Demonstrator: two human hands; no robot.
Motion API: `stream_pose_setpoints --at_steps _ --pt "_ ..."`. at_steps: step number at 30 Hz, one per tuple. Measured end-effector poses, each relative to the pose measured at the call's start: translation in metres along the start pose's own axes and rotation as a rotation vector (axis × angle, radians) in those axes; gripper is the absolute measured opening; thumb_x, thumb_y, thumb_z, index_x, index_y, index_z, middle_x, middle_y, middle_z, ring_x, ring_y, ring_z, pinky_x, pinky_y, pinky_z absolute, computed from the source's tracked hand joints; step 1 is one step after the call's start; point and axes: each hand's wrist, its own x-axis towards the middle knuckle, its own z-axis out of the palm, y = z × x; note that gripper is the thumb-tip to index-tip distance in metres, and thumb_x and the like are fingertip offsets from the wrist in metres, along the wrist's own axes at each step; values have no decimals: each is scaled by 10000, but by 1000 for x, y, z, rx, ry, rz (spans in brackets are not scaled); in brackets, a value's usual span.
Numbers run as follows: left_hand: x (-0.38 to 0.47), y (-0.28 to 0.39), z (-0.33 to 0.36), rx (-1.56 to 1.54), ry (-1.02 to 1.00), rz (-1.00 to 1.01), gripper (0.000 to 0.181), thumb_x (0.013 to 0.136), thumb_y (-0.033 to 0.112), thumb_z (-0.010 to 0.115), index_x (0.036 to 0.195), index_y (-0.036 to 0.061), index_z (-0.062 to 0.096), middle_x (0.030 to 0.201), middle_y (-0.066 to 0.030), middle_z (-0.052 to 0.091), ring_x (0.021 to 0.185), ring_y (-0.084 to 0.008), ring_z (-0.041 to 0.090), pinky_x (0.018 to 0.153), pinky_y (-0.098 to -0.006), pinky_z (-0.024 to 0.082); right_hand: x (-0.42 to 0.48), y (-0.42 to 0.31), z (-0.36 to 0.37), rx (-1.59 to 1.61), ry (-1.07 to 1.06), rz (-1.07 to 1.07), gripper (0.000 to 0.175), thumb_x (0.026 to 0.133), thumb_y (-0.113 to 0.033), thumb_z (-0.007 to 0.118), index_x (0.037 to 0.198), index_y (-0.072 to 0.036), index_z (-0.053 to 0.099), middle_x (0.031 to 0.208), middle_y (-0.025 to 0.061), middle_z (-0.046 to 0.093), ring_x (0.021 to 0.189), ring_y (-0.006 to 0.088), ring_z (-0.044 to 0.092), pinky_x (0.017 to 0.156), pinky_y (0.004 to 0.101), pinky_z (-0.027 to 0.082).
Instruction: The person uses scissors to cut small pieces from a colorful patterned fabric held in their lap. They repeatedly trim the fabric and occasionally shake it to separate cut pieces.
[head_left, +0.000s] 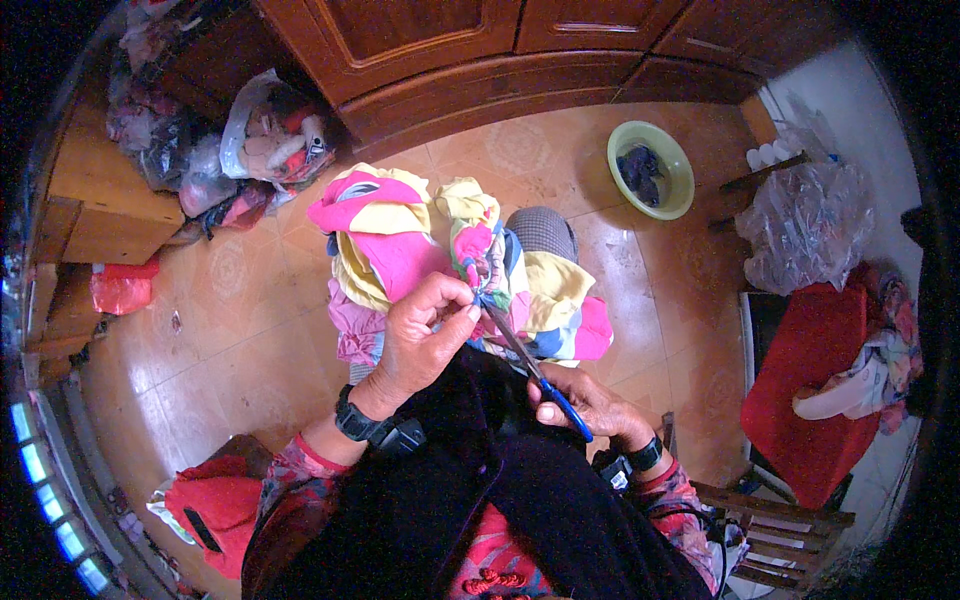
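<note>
My right hand (581, 401) grips the blue handle of a pair of scissors (525, 356). The blades point up and left, with their tips close to the fingertips of my left hand (431, 330). Thumb and forefinger of my left hand are pinched on a small bit of the fabric, which is too small to make out clearly. Pink, yellow, blue and white patterned cloth (397, 259) lies bunched across my lap, spreading to both sides of my hands. Whether the blades are apart at their tips is hard to tell.
A light green basin (679, 206) holding dark cloth stands on the tiled floor before a wooden cabinet (450, 82). Filled plastic bags (240, 142) lie at the upper left. On the right are a clear plastic bag (810, 225), a red cloth (802, 397) and a wooden slatted chair (787, 536).
</note>
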Motion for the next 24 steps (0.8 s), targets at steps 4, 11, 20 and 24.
stream_pose_setpoints --at_steps 4,11,20,24 --pt "0 -2 -1 73 -2 55 97 898 -34 610 948 30 557 819 40 537 727 -11 505 640 -186 432 1 0 0 -30 -1 -23 505 880 -542 663 952 -59 532 793 -7 483 746 104 437 635 283 391" --pt "0 -3 -1 81 1 95 98 895 -37 611 949 28 561 825 30 543 714 -14 508 631 -192 439 1 0 0 6 -7 -21 522 880 -562 651 952 -59 532 808 -18 481 765 98 438 645 277 393" --pt "0 -2 -3 95 -18 104 104 888 -39 613 950 29 565 836 21 554 733 -23 522 645 -202 454 4 -3 -2 17 -26 -46 532 875 -577 649 936 -65 521 800 -20 461 770 101 430 652 285 394" --pt "1 0 -3 104 0 115 102 888 -42 610 950 27 565 837 19 554 741 -23 531 651 -200 460 4 -3 -4 -7 -31 -62 540 876 -587 642 930 -65 518 797 -21 455 765 99 425 646 288 390"
